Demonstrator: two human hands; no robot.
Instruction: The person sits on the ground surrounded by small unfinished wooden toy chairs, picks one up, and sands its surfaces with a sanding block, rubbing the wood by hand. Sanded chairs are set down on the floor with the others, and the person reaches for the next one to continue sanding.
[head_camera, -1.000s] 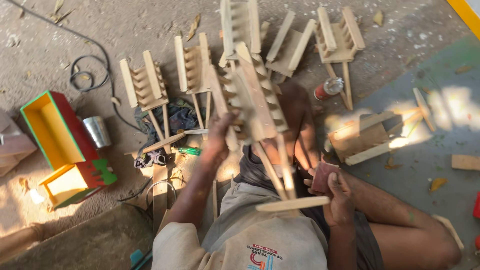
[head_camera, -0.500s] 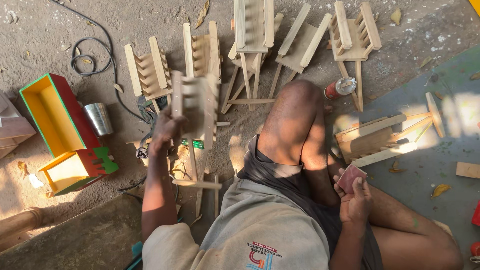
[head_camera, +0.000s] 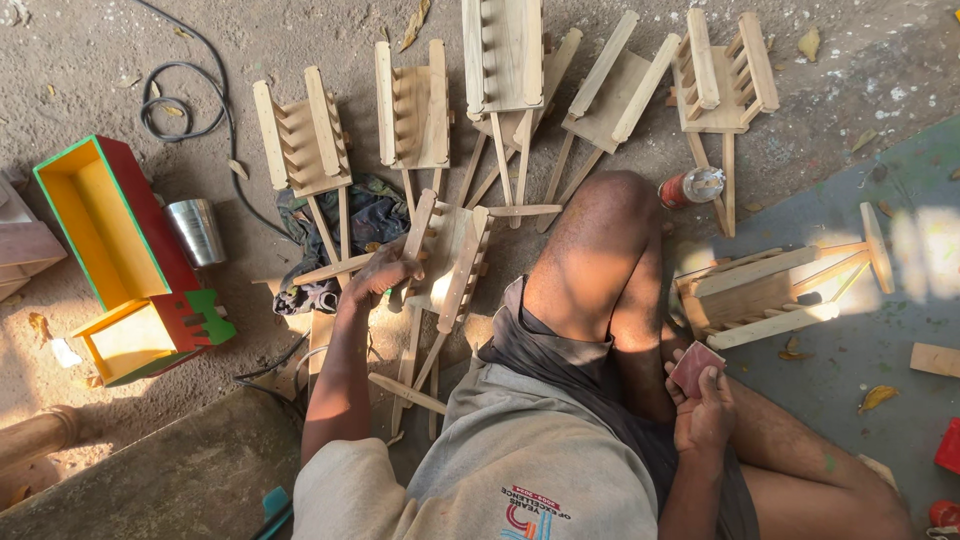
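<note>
— While the person sits on the floor, what does the left hand have?

— It grips a bare wooden rack by one side rail, fingers closed round the wood. The rack lies tilted on the ground just in front of the bent knee, its long legs running back toward the person's lap.

— And the right hand?

— It rests by the right thigh, fingers curled round a small reddish sanding block, holding it well apart from the rack.

— What lies round about?

— Five more wooden racks of the same make are laid in a row farther out: one beside a dark rag, the next just right of it, a third higher up, a fourth slanted, and a fifth at the far right. One further rack lies on its side to the right of the knee, in a patch of sun.

— Anything else?

— A red bottle lies near the knee. At the left stands a painted box, yellow inside with red and green sides, and a steel cup just beside it. A black cable loops across the ground above them.
</note>
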